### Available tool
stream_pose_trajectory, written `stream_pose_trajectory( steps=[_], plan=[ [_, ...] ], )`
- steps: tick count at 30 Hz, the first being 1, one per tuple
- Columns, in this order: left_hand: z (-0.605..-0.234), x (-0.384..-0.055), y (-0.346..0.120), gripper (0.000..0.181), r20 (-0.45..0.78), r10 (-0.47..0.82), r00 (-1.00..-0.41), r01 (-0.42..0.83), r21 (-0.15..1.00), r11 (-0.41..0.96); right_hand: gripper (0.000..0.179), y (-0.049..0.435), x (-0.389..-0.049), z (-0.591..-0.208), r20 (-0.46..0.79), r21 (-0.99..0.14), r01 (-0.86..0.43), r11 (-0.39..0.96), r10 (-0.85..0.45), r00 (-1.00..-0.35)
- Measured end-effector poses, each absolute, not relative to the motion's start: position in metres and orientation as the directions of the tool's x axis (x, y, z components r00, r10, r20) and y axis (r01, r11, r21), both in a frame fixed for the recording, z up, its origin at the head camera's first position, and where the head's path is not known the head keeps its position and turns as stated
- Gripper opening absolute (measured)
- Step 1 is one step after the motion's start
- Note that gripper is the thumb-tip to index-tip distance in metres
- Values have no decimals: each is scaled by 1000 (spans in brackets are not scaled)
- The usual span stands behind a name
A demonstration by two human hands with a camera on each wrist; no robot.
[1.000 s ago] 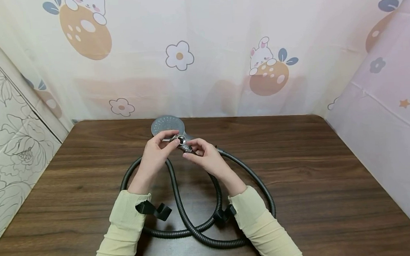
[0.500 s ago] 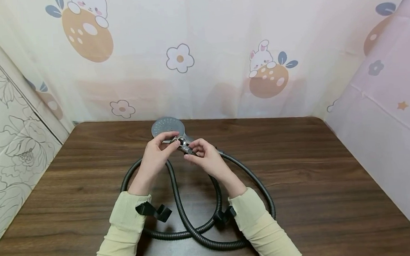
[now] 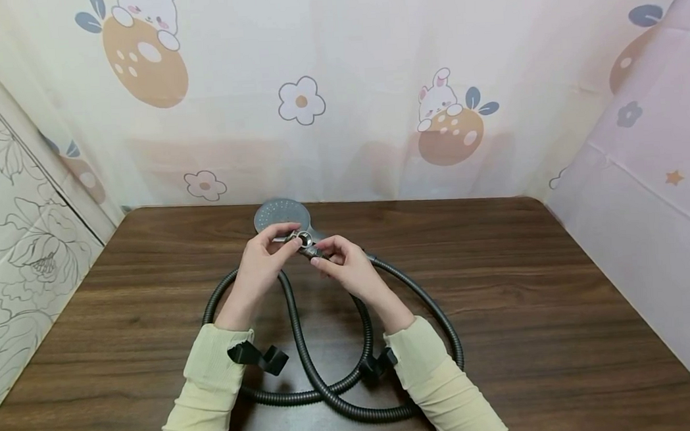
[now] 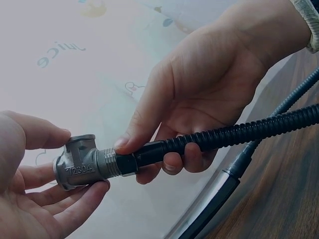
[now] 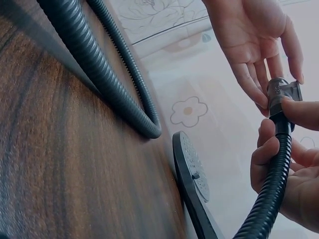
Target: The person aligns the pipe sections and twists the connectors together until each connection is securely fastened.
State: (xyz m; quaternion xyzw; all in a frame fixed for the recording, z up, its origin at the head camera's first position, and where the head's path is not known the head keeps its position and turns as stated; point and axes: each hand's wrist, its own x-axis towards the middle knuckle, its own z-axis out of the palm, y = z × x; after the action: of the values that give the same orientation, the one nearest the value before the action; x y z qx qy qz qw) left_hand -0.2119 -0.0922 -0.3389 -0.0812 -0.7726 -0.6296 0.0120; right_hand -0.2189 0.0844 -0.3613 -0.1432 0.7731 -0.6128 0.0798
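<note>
A silvery metal tee fitting (image 4: pixel 79 162), marked with raised characters, is pinched between the thumb and fingers of my left hand (image 3: pixel 258 265). Its threaded end meets the black connector nut (image 4: pixel 127 163) of a ribbed black shower hose (image 4: pixel 244 130). My right hand (image 3: pixel 353 266) grips that hose end, thumb lying over the joint and fingers curled beneath. Both hands hold the joined parts above the table, with the tee's round opening facing up in the head view. Just behind them lies a grey shower head (image 3: pixel 281 214), spray face up.
The hose (image 3: pixel 306 350) loops over the brown wooden table (image 3: pixel 552 308) under both forearms. Black wrist mounts (image 3: pixel 259 358) stick out from the sleeves. A printed curtain (image 3: pixel 365 56) stands along the table's back edge, with more patterned sheets at both sides.
The right fingers shift slightly around the hose end beside the tee fitting. The left hand keeps its pinch, and the shower head stays where it lies.
</note>
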Motion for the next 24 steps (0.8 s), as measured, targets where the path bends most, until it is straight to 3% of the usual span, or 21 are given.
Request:
stream_pose_trajectory(
  steps=[12,16,24],
  plan=[
    [-340,-212,-92,31,123,103,-987,140,974,180,26,83,-216,-358,50,-977,-114,178,-331,-942],
    [-340,-212,-92,32,120,106,-987,137,975,173,33,84,-217,-357,22,-977,-92,194,-334,-942],
    [-340,-213,-91,31,108,102,-989,123,980,159,31,83,-218,-362,41,-971,-101,215,-267,-963]
  ],
)
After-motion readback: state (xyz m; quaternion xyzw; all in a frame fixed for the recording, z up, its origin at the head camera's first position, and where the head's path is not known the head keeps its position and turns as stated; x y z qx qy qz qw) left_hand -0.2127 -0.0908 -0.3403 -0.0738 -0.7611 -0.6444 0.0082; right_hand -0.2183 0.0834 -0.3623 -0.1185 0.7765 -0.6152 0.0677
